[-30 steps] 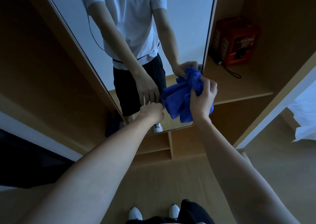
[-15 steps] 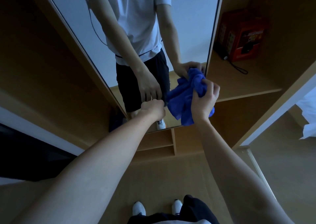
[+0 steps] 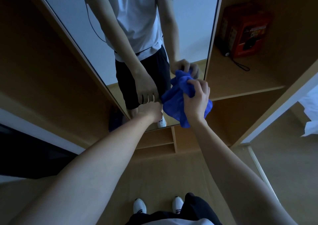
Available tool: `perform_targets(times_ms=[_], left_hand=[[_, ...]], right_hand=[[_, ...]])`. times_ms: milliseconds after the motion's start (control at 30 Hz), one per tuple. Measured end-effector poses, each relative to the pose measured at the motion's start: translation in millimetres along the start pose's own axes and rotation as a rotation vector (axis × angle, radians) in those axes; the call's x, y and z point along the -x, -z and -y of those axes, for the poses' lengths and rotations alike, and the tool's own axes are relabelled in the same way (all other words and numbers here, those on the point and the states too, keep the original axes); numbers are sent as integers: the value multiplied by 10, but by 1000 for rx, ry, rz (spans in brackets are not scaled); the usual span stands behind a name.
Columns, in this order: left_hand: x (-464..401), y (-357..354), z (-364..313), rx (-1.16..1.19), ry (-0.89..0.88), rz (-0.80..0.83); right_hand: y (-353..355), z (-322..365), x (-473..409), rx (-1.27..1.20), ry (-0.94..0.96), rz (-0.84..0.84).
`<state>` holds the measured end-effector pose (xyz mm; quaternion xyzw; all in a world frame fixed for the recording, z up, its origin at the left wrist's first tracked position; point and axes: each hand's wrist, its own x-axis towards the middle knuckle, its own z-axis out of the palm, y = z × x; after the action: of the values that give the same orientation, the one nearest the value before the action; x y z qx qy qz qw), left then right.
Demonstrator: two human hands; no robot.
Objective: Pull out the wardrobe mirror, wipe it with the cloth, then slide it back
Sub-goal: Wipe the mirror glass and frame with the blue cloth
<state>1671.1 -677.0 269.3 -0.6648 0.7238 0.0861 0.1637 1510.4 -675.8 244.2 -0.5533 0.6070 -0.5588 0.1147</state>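
The tall wardrobe mirror (image 3: pixel 77 18) stands pulled out in front of me, tilted in the view, and reflects my torso and arms. My right hand (image 3: pixel 197 99) grips a bunched blue cloth (image 3: pixel 173 104) and holds it against the glass near the mirror's lower right corner. My left hand (image 3: pixel 151 111) is just left of the cloth, its fingertips on the lower part of the glass, holding nothing that I can see.
A wardrobe shelf (image 3: pixel 240 83) to the right of the mirror carries a red box (image 3: pixel 244 33) with a black cord. Small low shelves (image 3: pixel 160 140) sit under the mirror. White bedding (image 3: pixel 311 121) shows at far right, a dark panel (image 3: pixel 25 156) at left.
Both hands stay at the mirror's lower part. The right hand has shifted the cloth only slightly on the glass, and the view has drifted a little.
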Motion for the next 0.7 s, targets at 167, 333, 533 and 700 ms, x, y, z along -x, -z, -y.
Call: perform_targets(times_ms=[167, 333, 533, 700], left_hand=[[13, -22, 101, 37, 39, -19], [75, 10, 201, 41, 56, -25], [121, -1, 312, 49, 79, 0], [155, -16, 389, 69, 109, -32]], right_hand=[[-163, -373, 292, 266, 28, 313], [-155, -68, 179, 88, 41, 106], [-236, 63, 125, 171, 285, 57], [-322, -196, 351, 315, 242, 277]])
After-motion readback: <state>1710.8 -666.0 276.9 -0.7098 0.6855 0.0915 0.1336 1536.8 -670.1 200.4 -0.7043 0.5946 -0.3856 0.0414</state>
